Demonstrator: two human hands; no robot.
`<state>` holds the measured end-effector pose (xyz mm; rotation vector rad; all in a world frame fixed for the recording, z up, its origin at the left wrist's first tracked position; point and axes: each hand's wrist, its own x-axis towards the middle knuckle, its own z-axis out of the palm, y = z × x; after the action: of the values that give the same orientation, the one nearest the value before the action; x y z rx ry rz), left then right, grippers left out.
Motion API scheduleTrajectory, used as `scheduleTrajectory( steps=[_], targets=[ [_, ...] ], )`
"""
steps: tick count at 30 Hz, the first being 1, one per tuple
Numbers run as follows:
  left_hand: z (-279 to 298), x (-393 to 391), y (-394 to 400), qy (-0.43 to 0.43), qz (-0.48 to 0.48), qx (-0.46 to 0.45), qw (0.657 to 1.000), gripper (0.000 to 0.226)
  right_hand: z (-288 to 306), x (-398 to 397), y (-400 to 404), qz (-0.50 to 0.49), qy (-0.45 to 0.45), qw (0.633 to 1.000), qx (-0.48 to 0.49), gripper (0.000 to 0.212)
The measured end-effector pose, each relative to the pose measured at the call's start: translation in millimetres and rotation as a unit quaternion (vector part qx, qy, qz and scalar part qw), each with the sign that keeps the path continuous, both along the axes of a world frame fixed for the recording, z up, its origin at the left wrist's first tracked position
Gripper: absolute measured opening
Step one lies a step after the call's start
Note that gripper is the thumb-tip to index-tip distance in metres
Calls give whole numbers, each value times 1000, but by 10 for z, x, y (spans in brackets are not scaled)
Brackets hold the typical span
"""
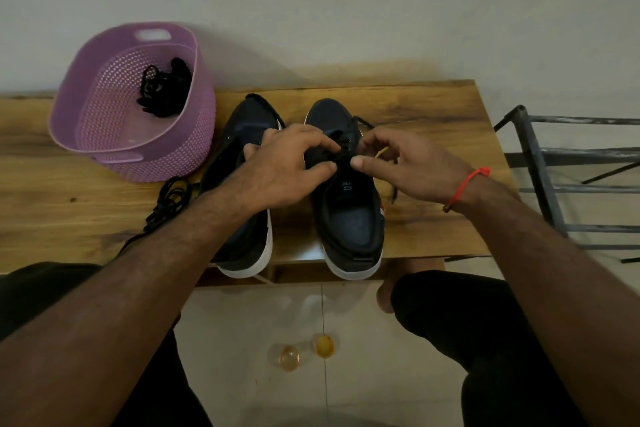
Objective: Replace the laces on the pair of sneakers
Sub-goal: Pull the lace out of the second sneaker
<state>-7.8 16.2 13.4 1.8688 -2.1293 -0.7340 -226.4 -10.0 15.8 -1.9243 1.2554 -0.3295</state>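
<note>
Two dark navy sneakers with white soles stand side by side on the wooden table (433, 121), toes away from me. My left hand (287, 163) reaches over the left sneaker (249, 121) and pinches the black lace (343, 152) on the right sneaker (349, 215). My right hand (405, 163) pinches the same lace from the other side, over the eyelets. One lace end trails off the right sneaker's right side (393, 194). A loose black lace (169, 198) lies on the table left of the left sneaker, partly hidden by my left forearm.
A purple perforated basket (104, 142) at the table's back left holds a bundle of black laces (166, 90). A dark metal rack (554, 184) stands right of the table. Tiled floor lies below, with my knees close to the table's front edge.
</note>
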Motion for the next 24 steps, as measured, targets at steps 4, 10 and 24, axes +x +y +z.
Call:
scheduleTrajectory(
  steps=[4,10,24],
  targets=[
    [-26,-6,8,3,8,-48,999,21,-20,58,18,-25,-48,998,-41,20],
    [-24,-17,-3,18,45,-104,993,7,-80,120,41,10,-8,996,-83,21],
    [-39,-47,-4,-5,0,-113,994,17,-110,149,18,-86,-163,979,84,9]
  ],
)
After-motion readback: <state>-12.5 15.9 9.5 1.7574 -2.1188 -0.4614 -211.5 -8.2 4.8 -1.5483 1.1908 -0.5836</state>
